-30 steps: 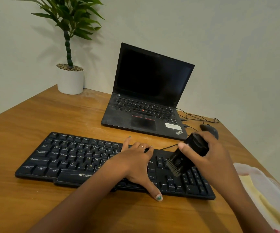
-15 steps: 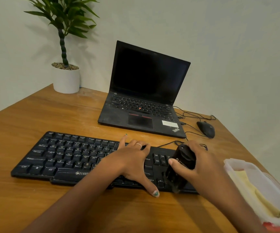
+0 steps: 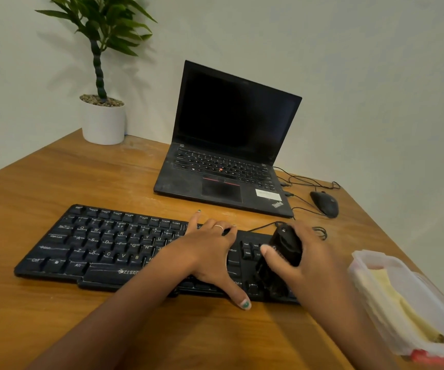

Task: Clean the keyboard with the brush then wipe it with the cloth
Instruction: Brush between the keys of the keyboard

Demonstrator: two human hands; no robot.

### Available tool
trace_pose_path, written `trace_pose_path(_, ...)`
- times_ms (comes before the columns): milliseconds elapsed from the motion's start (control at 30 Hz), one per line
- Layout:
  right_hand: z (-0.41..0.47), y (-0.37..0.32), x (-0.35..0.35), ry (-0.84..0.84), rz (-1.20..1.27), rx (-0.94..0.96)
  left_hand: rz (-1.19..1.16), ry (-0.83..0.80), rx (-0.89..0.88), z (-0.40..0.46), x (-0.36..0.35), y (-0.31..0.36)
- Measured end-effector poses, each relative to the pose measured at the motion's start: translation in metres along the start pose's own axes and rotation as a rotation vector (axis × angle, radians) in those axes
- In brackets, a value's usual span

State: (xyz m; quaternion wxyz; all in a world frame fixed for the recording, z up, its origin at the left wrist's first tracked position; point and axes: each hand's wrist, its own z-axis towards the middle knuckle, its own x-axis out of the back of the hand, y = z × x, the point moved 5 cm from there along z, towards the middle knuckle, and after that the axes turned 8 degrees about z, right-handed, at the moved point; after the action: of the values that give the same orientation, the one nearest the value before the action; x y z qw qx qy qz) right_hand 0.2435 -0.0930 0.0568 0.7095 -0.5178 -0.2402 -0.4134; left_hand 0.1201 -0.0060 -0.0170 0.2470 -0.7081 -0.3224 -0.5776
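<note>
Wooden desk — one keyboard, one brush, two hands.

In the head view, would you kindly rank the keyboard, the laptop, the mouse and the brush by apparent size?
1. keyboard and laptop: alike, and the keyboard is nearer, so unranked.
2. brush, partly hidden by the right hand.
3. mouse.

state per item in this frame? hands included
left hand: flat, pressing on the keyboard.
right hand: gripping the brush.
brush: bristles down on the keyboard's right end.
keyboard: flat on the desk.
laptop: lid open, screen dark.
mouse: on the desk, untouched.
plastic container: lidless, yellow cloth inside.
potted plant: upright.
</note>
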Motion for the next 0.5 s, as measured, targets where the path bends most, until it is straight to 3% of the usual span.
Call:
trace_pose_path(133,-0.001,-0.003,0.0,-0.113,0.031,-0.011,0.008,0.001,0.001,-0.001,0.001,-0.001)
trace_pose_path(267,-0.004,-0.005,0.001,0.016,0.088,0.025,0.01,-0.001,0.004,0.001,0.001,0.0)
trace_pose_path(400,-0.003,-0.004,-0.002,-0.127,0.033,-0.067,0.011,0.001,0.003,0.0,0.0,-0.001)
trace_pose_path(500,-0.001,-0.005,0.003,-0.015,0.049,-0.027,0.006,0.007,-0.002,-0.001,0.0,-0.001)
